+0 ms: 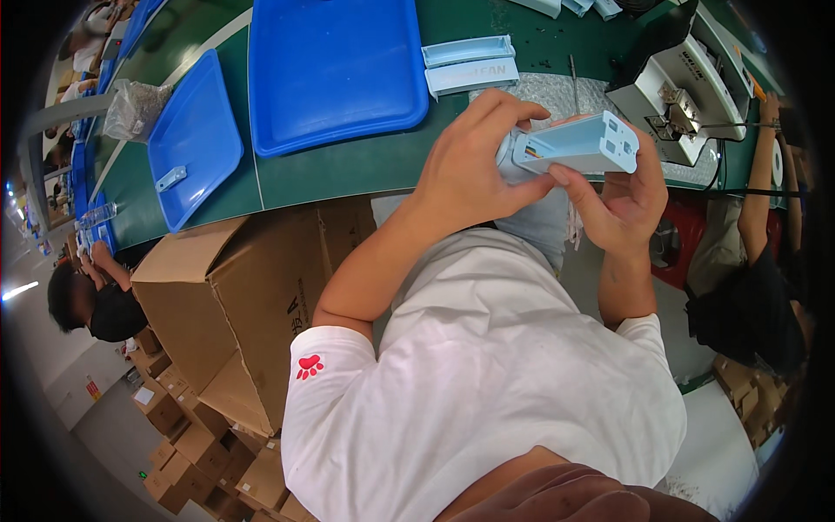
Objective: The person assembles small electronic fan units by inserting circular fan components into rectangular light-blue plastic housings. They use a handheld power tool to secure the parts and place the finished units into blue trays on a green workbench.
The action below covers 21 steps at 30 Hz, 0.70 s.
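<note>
Above the front edge of the green table, both my hands hold a light blue plastic housing (578, 150). It is long and hollow, with a few coloured wires inside and square cut-outs in its right end plate. My left hand (477, 161) is closed round its left end, thumb beneath and fingers over the top. Thumb and fingers of my right hand (622, 209) grip the right end from below and behind. Just beyond my left hand lie two similar light blue shell pieces (472, 76) side by side.
A large blue tray (339, 141) lies left of the shells; a smaller blue tray (202, 130) bears one light blue part (171, 178). Bubble wrap (596, 96), a thin rod (573, 76) and a white-and-black machine (696, 83) are at right. Below stands a cardboard box (239, 322). People work on both sides.
</note>
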Each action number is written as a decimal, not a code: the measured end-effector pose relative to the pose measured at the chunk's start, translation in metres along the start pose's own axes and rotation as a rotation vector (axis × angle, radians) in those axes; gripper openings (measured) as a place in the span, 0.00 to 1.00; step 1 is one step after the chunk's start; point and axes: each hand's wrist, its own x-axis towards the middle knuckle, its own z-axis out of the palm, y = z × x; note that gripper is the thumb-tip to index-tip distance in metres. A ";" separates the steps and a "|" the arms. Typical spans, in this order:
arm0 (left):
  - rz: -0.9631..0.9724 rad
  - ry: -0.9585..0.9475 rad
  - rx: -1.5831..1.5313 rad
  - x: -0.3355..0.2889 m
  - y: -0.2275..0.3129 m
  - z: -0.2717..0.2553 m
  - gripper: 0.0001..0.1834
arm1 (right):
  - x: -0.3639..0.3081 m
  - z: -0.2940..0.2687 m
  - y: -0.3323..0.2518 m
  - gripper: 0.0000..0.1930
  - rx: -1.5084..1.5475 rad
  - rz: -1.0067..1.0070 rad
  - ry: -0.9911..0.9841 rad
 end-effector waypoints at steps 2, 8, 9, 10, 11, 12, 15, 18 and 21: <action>0.018 0.004 0.000 0.001 0.001 0.001 0.27 | 0.001 0.001 -0.001 0.30 0.016 0.012 0.008; 0.143 0.058 -0.078 0.000 -0.005 0.001 0.24 | 0.003 0.003 -0.015 0.29 -0.196 0.019 -0.027; 0.123 0.034 -0.071 -0.002 -0.007 0.002 0.26 | 0.004 0.002 -0.016 0.28 -0.175 0.063 -0.023; 0.098 0.014 -0.057 -0.004 -0.008 0.002 0.27 | 0.003 0.000 -0.014 0.27 -0.148 0.107 -0.026; 0.064 -0.020 -0.104 -0.002 -0.002 -0.004 0.29 | 0.002 0.000 -0.011 0.26 -0.072 0.145 0.001; 0.030 -0.054 -0.157 0.000 0.001 -0.005 0.30 | 0.003 -0.001 -0.004 0.26 -0.001 0.188 0.022; 0.037 0.003 -0.373 0.000 -0.012 0.005 0.30 | 0.006 -0.009 0.009 0.26 0.042 0.132 -0.055; 0.061 -0.033 -0.217 0.002 -0.031 0.018 0.27 | 0.005 -0.032 0.014 0.27 -0.203 0.151 -0.153; 0.126 0.024 -0.196 0.011 -0.032 0.035 0.26 | 0.004 -0.074 0.000 0.32 -0.145 0.020 0.008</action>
